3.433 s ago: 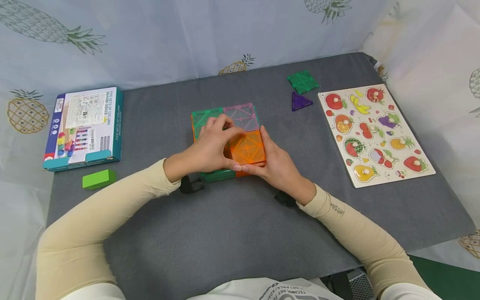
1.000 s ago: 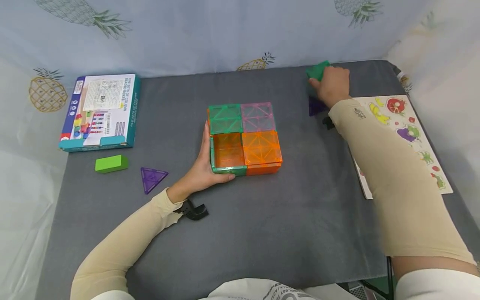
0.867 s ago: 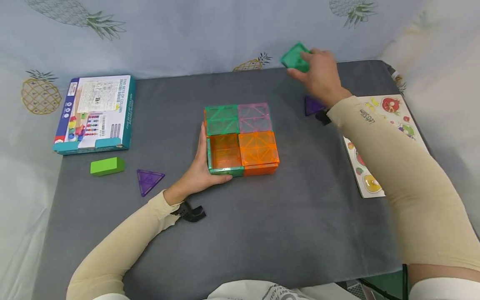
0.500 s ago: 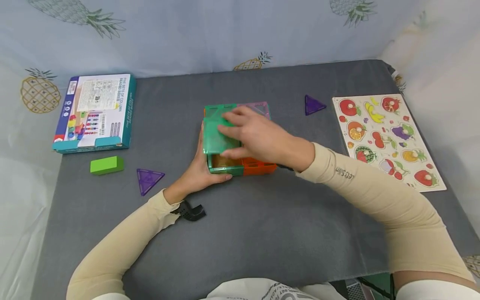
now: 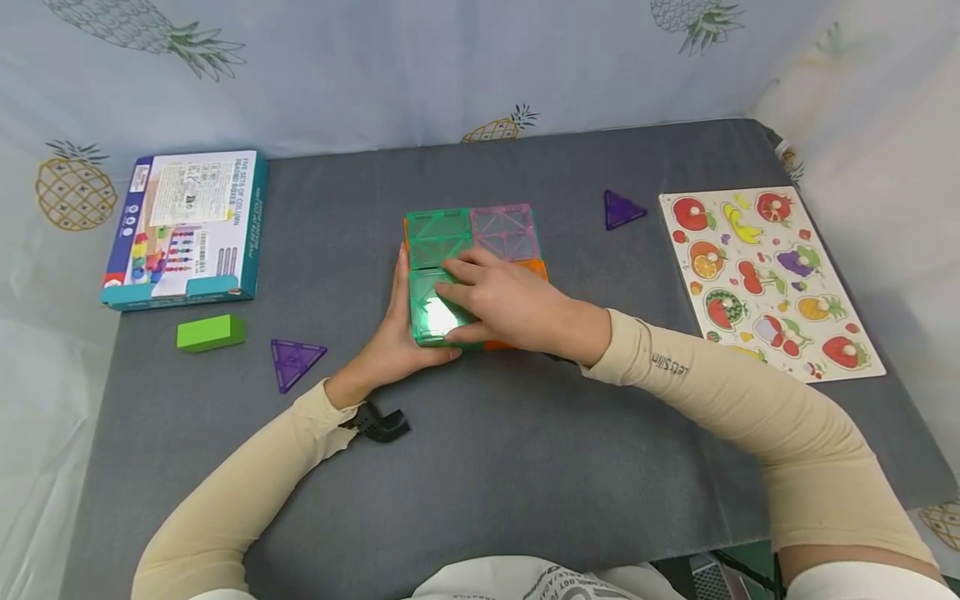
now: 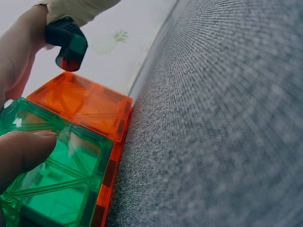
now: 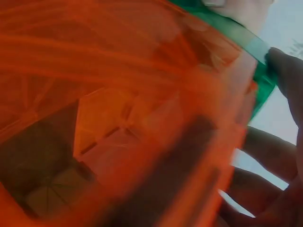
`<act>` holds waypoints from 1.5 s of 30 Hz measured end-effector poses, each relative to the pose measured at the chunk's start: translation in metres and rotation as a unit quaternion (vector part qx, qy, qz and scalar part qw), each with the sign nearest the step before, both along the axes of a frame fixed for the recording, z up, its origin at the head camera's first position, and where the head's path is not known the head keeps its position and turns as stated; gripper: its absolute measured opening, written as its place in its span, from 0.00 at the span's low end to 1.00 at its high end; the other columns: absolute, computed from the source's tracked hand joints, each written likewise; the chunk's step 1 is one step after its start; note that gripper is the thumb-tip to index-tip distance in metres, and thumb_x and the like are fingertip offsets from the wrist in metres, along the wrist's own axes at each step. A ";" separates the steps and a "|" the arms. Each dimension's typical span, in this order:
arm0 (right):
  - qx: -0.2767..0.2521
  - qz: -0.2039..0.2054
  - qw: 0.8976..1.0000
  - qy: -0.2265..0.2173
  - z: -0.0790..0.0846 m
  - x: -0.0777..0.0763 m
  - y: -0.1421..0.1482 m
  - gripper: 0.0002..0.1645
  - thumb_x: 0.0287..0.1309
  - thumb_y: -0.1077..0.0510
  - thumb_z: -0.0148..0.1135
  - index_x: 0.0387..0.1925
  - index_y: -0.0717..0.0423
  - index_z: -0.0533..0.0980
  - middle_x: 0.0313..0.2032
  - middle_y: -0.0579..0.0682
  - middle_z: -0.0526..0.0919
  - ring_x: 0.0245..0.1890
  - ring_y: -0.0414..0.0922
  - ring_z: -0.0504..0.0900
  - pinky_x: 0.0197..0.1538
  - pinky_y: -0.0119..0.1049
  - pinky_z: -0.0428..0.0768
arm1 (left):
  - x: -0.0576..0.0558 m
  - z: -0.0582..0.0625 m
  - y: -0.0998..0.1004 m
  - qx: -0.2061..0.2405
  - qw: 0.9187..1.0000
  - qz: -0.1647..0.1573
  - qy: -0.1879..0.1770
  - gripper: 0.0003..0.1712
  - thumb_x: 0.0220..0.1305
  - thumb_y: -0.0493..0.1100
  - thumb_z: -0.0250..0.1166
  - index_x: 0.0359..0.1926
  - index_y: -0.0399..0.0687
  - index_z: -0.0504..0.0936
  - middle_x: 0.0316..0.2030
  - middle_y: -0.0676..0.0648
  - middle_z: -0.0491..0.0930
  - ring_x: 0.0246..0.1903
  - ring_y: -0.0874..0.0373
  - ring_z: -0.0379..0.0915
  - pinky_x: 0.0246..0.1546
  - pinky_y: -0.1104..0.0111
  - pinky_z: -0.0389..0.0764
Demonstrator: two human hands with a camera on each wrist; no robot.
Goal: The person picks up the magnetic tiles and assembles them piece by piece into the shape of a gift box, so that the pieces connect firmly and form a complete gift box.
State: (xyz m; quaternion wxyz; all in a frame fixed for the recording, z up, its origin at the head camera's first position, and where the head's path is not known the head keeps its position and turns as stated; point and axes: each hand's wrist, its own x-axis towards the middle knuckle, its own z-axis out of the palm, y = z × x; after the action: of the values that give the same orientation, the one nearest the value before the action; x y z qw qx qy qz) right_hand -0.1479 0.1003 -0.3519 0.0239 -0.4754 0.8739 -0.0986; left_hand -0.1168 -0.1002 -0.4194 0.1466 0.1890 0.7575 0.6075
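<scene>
A low box of see-through magnetic tiles (image 5: 506,229) stands mid-table, with green, pink and orange squares on top. My left hand (image 5: 401,333) grips its near left corner, fingers along the left side and thumb on the front; the left wrist view shows that thumb (image 6: 26,151) against a green tile (image 6: 71,189). My right hand (image 5: 510,304) rests with spread fingers on the shiny green square tile (image 5: 429,304) over the near left quarter, hiding most of the orange top. In the right wrist view, orange tile (image 7: 118,61) fills the foreground, with fingers (image 7: 265,151) at right.
Purple triangle tiles lie at left (image 5: 296,363) and at back right (image 5: 622,209). A green block (image 5: 211,332) sits before the boxed bead set (image 5: 187,225). The fruit puzzle board (image 5: 765,283) lies at right. A curtain (image 5: 360,75) hangs behind the table.
My right hand has brought the green square tile from the back right and laid it over the box's open near left quarter. A purple triangle appeared at left since the earliest frame.
</scene>
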 end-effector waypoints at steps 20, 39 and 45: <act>0.031 -0.187 0.980 -0.054 -0.014 0.015 0.031 0.53 0.56 0.26 0.51 0.74 0.52 0.54 0.75 0.56 0.50 0.76 0.53 0.45 0.71 0.64 0.47 | 0.001 0.002 0.002 -0.011 1.000 0.019 0.004 0.78 0.43 0.28 0.74 0.73 0.46 0.18 0.74 0.47 0.17 0.74 0.56 0.17 0.73 0.50 0.35; -0.168 -0.247 0.906 -0.301 -0.062 0.020 0.080 0.62 0.42 0.40 0.76 0.71 0.51 0.50 0.55 0.50 0.77 0.50 0.46 0.78 0.56 0.47 0.75 | 0.001 0.003 0.004 -0.003 1.000 0.027 -0.007 0.79 0.42 0.27 0.74 0.73 0.49 0.18 0.75 0.49 0.22 0.75 0.56 0.25 0.73 0.52 0.39; -0.228 -0.224 0.890 -0.326 -0.076 0.006 0.074 0.58 0.43 0.44 0.77 0.70 0.47 0.52 0.59 0.45 0.71 0.54 0.43 0.74 0.60 0.45 0.72 | -0.008 -0.004 0.003 0.026 0.999 0.026 -0.017 0.78 0.42 0.25 0.72 0.73 0.52 0.17 0.76 0.51 0.24 0.75 0.54 0.27 0.73 0.51 0.40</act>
State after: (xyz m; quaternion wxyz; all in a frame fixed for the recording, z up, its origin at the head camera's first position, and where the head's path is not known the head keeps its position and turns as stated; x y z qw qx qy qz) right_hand -0.1423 0.1746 -0.4276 0.1757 -0.2011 0.8537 -0.4471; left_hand -0.1252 -0.0970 -0.4232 0.1386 0.1631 0.7432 0.6339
